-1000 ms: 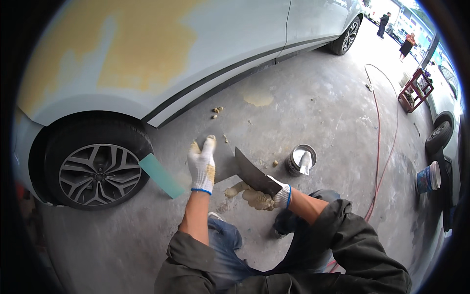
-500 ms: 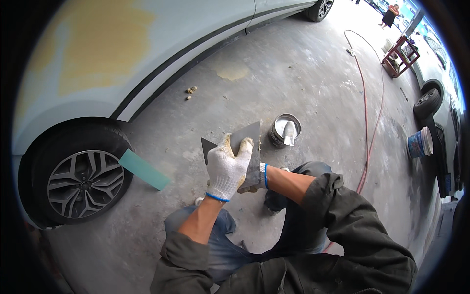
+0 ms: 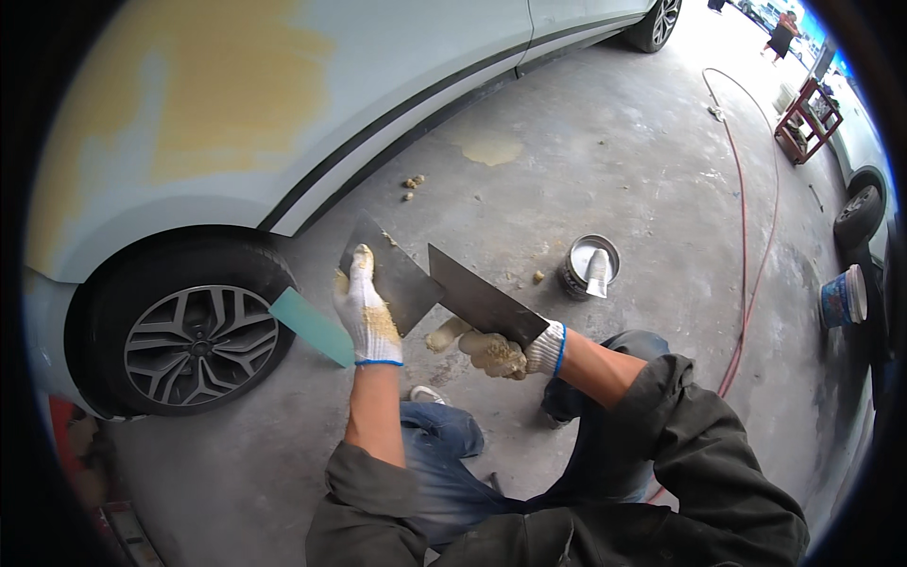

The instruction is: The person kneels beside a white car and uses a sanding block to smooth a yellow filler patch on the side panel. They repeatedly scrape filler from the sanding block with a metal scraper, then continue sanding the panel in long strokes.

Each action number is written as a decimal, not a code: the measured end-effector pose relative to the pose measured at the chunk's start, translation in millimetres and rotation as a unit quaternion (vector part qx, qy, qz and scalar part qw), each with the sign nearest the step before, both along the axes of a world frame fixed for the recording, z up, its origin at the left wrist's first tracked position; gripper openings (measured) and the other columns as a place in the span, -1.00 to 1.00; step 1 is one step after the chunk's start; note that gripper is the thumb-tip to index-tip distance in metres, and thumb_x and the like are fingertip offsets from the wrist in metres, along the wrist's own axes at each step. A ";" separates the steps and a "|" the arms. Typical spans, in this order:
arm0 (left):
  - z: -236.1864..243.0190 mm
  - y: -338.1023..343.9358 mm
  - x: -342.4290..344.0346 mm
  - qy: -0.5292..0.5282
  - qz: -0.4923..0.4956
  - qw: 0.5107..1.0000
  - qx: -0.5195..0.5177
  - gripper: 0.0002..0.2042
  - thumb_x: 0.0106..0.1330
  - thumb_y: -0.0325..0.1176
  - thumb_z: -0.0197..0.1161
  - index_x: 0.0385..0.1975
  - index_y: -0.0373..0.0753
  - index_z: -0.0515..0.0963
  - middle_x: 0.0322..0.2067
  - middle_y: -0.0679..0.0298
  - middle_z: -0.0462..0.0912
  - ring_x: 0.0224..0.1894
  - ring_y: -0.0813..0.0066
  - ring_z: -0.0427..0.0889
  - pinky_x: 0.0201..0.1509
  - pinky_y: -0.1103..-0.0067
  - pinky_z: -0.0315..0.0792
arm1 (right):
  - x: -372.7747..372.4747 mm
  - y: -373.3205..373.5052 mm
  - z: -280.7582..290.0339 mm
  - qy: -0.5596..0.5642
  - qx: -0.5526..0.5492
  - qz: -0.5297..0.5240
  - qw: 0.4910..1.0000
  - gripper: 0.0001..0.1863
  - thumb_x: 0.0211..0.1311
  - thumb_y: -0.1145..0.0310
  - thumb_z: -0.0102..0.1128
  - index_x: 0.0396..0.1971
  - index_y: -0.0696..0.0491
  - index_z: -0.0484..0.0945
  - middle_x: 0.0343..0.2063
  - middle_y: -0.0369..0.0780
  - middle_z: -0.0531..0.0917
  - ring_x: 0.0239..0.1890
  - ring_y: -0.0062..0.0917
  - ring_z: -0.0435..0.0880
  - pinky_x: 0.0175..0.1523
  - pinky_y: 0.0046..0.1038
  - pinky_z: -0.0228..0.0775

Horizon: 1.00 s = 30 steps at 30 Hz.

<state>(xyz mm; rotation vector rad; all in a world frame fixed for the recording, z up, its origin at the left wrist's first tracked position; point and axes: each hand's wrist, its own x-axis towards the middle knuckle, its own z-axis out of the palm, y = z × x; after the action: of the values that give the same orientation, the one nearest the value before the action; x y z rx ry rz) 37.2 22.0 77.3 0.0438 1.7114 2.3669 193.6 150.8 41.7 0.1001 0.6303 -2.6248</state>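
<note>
Both my hands wear white knit gloves with blue cuffs, smeared with yellowish putty. My left hand (image 3: 367,317) grips a flat grey putty spreader (image 3: 404,288), the thumb lying along its face. My right hand (image 3: 501,353) is closed around a second, darker spreader (image 3: 484,295), whose blade points up and left. The two blades come together at their near edges; whether they touch I cannot tell. Yellowish putty cakes the right glove's fingers. To the left, a car panel (image 3: 378,57) bears broad yellow filler patches (image 3: 236,104).
A car wheel (image 3: 198,350) is at the left, a teal flat strip (image 3: 312,326) beside it. An open tin (image 3: 574,283) with a white tube (image 3: 597,272) stands right of my hands. Further right lie a red hose (image 3: 742,312), a bucket (image 3: 844,297) and a red cart (image 3: 808,123).
My hands have moved apart, the left one leftward. The spreaders, overlapped before, now show as two separate blades. The view has shifted, so the surroundings sit further right.
</note>
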 end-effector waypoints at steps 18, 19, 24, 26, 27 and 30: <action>4.7 10.0 12.9 -0.012 -0.013 0.999 -0.041 -0.71 0.34 -0.22 0.31 -0.17 -0.35 0.58 -0.26 0.33 0.59 -0.30 0.60 0.54 -0.25 0.62 0.46 | -15.9 12.9 18.0 -0.029 0.456 -0.476 0.751 -0.68 0.37 0.15 0.23 -0.36 0.14 0.53 -0.54 -0.41 0.44 -0.43 -0.78 0.28 -0.36 -0.60 0.26; 4.9 8.8 12.6 -0.003 -0.021 0.999 -0.040 -0.71 0.34 -0.21 0.31 -0.17 -0.34 0.58 -0.27 0.34 0.59 -0.31 0.59 0.53 -0.25 0.61 0.46 | -11.6 6.7 29.1 -0.003 0.512 -0.459 0.726 -0.69 0.38 0.18 0.22 -0.33 0.17 0.53 -0.50 -0.41 0.52 -0.36 -0.79 0.38 -0.27 -0.59 0.34; -1.7 1.3 -0.4 0.013 0.002 0.999 -0.037 -0.70 0.34 -0.20 0.31 -0.16 -0.33 0.57 -0.28 0.34 0.59 -0.30 0.58 0.54 -0.23 0.60 0.47 | 5.5 -10.8 28.8 0.156 0.727 -0.217 0.633 -0.72 0.30 0.16 0.24 -0.18 0.06 0.59 -0.37 -0.01 0.62 -0.29 -0.05 0.60 -0.18 -0.29 0.49; 1.6 -2.1 -2.8 -0.022 0.037 0.999 -0.021 -0.69 0.35 -0.20 0.30 -0.13 -0.34 0.55 -0.26 0.33 0.60 -0.27 0.57 0.55 -0.19 0.60 0.48 | 7.8 -9.8 29.9 0.130 0.757 -0.212 0.605 -0.71 0.30 0.15 0.24 -0.24 0.10 0.59 -0.42 -0.02 0.64 -0.35 -0.14 0.67 -0.21 -0.30 0.49; 3.2 -1.2 -1.6 -0.015 0.033 0.999 0.003 -0.61 0.37 -0.15 0.26 -0.04 -0.37 0.50 -0.19 0.25 0.59 -0.20 0.49 0.59 -0.12 0.56 0.51 | 3.8 -8.3 23.2 0.082 0.697 -0.294 0.649 -0.70 0.29 0.16 0.25 -0.26 0.13 0.59 -0.46 -0.04 0.64 -0.39 -0.28 0.68 -0.24 -0.33 0.49; -9.2 -3.2 -5.4 0.079 0.052 0.995 -0.026 -0.60 0.40 -0.12 0.23 -0.04 -0.40 0.50 -0.09 0.21 0.58 -0.09 0.46 0.58 0.00 0.53 0.49 | -6.6 5.3 24.7 -0.035 0.465 -0.391 0.794 -0.69 0.28 0.21 0.30 -0.30 0.21 0.62 -0.49 -0.28 0.66 -0.43 -0.78 0.54 -0.35 -0.55 0.46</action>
<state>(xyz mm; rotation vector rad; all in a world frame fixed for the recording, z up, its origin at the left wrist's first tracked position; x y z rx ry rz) 31.8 18.8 68.2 0.1395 1.8896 2.4500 187.0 156.1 66.4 0.9160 2.1800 -2.6563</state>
